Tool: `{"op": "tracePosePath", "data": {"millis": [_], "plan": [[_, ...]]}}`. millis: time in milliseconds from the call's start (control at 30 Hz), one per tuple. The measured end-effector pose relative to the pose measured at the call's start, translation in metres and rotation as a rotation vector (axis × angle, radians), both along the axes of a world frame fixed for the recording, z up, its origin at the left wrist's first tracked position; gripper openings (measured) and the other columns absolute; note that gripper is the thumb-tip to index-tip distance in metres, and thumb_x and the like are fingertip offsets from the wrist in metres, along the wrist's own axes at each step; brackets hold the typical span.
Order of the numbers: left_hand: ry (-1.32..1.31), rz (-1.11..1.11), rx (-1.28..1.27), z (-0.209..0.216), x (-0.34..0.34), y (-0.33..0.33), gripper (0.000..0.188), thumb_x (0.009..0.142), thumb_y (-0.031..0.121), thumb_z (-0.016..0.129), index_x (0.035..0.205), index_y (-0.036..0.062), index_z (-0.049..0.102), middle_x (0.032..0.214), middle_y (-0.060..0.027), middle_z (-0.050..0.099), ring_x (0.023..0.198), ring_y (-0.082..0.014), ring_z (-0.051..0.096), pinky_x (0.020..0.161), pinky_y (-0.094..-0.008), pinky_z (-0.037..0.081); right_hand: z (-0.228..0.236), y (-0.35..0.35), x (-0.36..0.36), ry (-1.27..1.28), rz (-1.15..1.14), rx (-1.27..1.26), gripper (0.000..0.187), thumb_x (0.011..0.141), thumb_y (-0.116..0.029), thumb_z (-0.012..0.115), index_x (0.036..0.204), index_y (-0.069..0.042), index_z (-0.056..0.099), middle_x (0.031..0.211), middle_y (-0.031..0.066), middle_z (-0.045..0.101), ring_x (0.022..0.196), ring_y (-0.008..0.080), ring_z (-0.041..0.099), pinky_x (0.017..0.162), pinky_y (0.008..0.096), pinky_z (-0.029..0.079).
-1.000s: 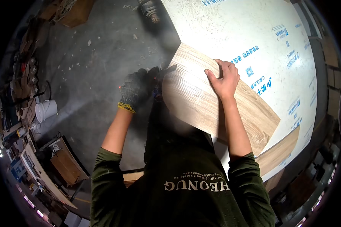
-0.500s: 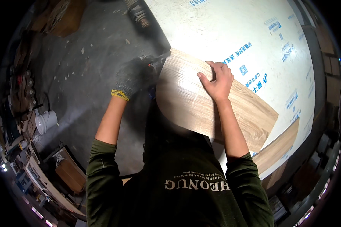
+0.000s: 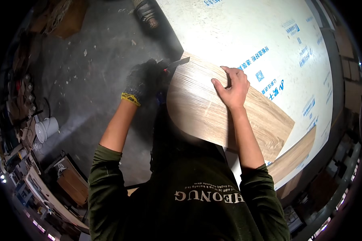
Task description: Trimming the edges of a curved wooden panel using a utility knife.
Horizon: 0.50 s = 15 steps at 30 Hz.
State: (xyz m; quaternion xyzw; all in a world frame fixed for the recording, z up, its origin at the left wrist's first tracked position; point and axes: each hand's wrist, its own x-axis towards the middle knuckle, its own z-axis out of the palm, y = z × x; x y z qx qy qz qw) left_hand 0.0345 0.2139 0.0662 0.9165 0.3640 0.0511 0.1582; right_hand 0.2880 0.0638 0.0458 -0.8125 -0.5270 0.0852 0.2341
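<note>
A wood-grain board (image 3: 197, 100) with one rounded end lies on a white sheet-covered work surface, its rounded end sticking out over the near left side. My left hand (image 3: 145, 77), in a dark knitted glove with a yellow cuff, is closed round a knife (image 3: 178, 63). The knife's flat metal blade reaches the board's far left corner; its handle is mostly hidden in the glove. My bare right hand (image 3: 234, 89) rests on top of the board by its far edge, with thumb and fingers apart.
Another wood-grain panel (image 3: 293, 154) lies at the right, partly under the board. A cylindrical machine part (image 3: 148, 17) stands beyond the work surface's left edge. On the floor at left are a white bucket (image 3: 47, 129) and a brown panel (image 3: 73, 185).
The gloved left hand and the knife have shifted slightly right, so more of the blade shows over the board's corner. My right hand keeps its place on the board.
</note>
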Motion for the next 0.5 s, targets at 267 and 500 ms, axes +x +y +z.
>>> {"op": "tracePosePath", "data": {"millis": [267, 500], "plan": [[-0.09, -0.044, -0.026, -0.006, 0.012, 0.015, 0.028, 0.09, 0.021, 0.053, 0.115, 0.0121, 0.062, 0.098, -0.0178, 0.065, 0.087, -0.0372, 0.062, 0.075, -0.0451, 0.051, -0.001, -0.001, 0.001, 0.002, 0.001, 0.016, 0.051, 0.068, -0.046, 0.078, 0.109, -0.018, 0.068, 0.101, 0.003, 0.056, 0.099, 0.0215, 0.049, 0.091, 0.0379, 0.035], [-0.238, 0.104, -0.046, -0.011, 0.021, 0.033, 0.014, 0.082, 0.019, 0.059, 0.092, 0.0083, 0.06, 0.091, -0.0153, 0.064, 0.089, -0.0354, 0.061, 0.076, -0.0415, 0.051, -0.002, 0.0, 0.002, 0.017, 0.012, 0.043, 0.051, 0.068, -0.046, 0.078, 0.109, -0.017, 0.068, 0.101, 0.004, 0.056, 0.098, 0.0227, 0.05, 0.091, 0.0382, 0.035]]}}
